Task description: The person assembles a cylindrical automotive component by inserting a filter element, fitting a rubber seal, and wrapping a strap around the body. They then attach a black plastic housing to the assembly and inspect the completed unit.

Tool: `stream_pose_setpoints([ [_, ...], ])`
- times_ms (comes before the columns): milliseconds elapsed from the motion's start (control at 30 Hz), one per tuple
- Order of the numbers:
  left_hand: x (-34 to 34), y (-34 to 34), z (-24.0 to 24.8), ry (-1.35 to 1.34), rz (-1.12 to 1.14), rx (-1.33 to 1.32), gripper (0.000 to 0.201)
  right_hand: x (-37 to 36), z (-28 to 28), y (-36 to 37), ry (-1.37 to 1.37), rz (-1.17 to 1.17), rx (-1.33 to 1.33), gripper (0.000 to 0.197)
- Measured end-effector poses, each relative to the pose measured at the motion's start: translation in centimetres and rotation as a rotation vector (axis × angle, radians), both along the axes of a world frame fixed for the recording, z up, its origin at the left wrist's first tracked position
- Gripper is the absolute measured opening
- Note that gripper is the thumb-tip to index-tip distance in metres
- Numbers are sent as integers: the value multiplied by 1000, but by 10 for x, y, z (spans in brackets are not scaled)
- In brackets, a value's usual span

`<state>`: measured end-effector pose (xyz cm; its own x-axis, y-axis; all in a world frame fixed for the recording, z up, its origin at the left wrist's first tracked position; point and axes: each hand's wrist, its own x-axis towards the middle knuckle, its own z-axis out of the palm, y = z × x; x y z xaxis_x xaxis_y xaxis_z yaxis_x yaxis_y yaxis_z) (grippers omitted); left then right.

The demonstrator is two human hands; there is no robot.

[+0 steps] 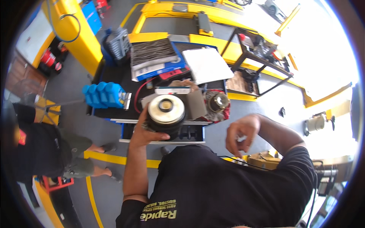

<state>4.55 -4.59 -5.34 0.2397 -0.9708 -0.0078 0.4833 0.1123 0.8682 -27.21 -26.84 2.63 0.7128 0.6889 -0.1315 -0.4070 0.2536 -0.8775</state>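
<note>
Possibly the weak point is the one-handed hold: the left hand (143, 133) grasps the canister (166, 110) low on its left and near sides, with no visible support on its right. If the thumb slipped on the rounded wall, it could drop into the open drawer (190, 143), since it is held up at the front edge of the tabletop (118, 72). Swung carelessly, it might also knock the carton (196, 104) just beside it.

The left forearm rises nearly straight, thumb across the near side. The right arm bends at the elbow and reaches in from the right; the right hand (242, 133) hangs well apart, fingers curled, and whether it holds anything I cannot tell.
</note>
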Motion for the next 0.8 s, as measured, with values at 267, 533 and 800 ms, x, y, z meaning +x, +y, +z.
stream_pose_setpoints([
  [267,-2,-4,7,-261,-58,-155,113,71,80,46,-885,-1010,-1207,50],
  [533,-13,-10,-2,-375,32,-99,131,143,92,41,-990,-634,-1354,43],
  [800,-11,-13,-2,-477,56,-75,118,154,103,39,-938,-549,-1399,34],
])
